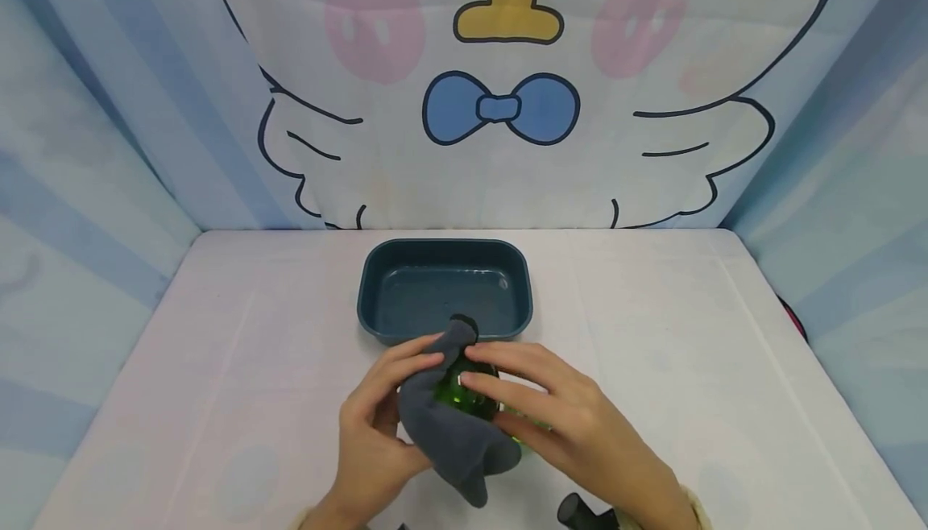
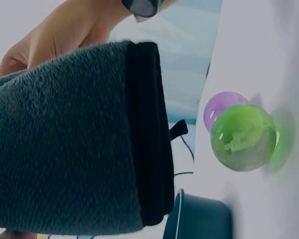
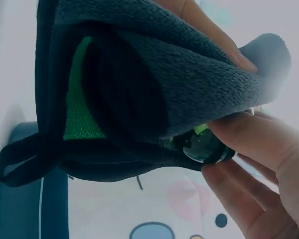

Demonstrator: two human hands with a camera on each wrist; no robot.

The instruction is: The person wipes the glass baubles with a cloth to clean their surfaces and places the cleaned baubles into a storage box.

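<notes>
1. I have the left hand [image 1: 377, 425] gripping the cloth [image 1: 451, 435], and the right hand [image 1: 580, 413] pinching the ball [image 1: 467, 395] partly wrapped in it, just in front of the tub [image 1: 435, 300].
2. Only the left wrist view gives me 2 loose balls clearly: the green ball [image 2: 243, 138] overlapping the purple ball [image 2: 222, 106] on the table [image 1: 275, 337]. The right wrist view shows me the loop [image 3: 20, 178] best.
3. The cloth's long axis runs from the tub toward the person, loop end at the tub.
4. In the left wrist view, cloth hides the held ball.
</notes>
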